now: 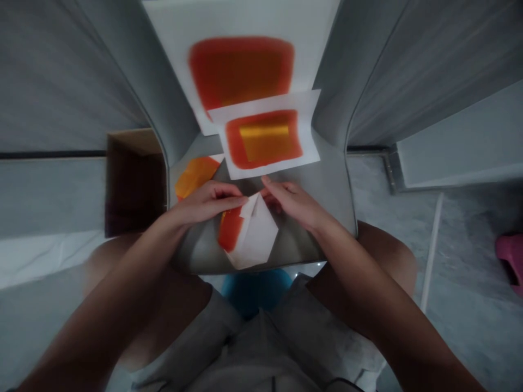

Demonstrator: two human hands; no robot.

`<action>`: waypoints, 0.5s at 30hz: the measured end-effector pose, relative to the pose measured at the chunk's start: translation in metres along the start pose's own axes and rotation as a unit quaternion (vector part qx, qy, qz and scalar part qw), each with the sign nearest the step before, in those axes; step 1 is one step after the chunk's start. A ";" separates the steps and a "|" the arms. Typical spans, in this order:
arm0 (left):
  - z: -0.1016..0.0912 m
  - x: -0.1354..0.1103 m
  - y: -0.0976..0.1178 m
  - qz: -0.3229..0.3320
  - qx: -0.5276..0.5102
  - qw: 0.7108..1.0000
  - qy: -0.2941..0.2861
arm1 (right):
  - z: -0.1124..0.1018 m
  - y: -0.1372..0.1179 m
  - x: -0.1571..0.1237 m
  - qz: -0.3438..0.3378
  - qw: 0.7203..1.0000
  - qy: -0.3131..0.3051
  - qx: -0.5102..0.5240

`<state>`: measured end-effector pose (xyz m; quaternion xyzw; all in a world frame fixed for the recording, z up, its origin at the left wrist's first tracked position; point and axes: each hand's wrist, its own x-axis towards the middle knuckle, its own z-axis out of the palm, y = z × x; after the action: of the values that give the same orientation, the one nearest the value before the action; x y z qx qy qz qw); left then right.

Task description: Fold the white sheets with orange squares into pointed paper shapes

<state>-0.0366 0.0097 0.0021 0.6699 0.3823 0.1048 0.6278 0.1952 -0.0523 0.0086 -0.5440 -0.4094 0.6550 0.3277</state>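
Note:
A small white paper sheet [256, 234] with an orange-red patch on it lies partly folded on a grey surface [322, 218] in front of me. My left hand [206, 200] presses its fingers on the sheet's upper left edge, pinching the fold. My right hand [292, 201] holds the sheet's upper right corner with curled fingers. Both hands meet at the top of the folded paper.
Two more white sheets with orange-red rectangles lie beyond: a small one [267, 136] and a large one [241, 65]. An orange crumpled piece [195, 175] sits left. A brown cardboard box [133, 179] stands left. A blue stool [255, 288] shows below, a pink object [510, 258] at right.

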 end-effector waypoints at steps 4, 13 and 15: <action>0.001 -0.001 0.002 0.004 0.006 1.000 0.004 | 0.001 0.004 0.002 -0.030 0.999 -0.003 -0.019; 0.010 0.000 0.000 0.046 0.029 0.998 0.028 | 0.004 0.005 0.002 -0.080 0.994 -0.004 -0.070; 0.012 0.000 -0.002 0.048 0.023 0.998 0.039 | 0.004 0.005 0.002 -0.087 0.994 -0.002 -0.073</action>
<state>-0.0297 0.0006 -0.0022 0.6971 0.3767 0.1519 0.5908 0.1908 -0.0537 0.0033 -0.5275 -0.5024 0.5933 0.3425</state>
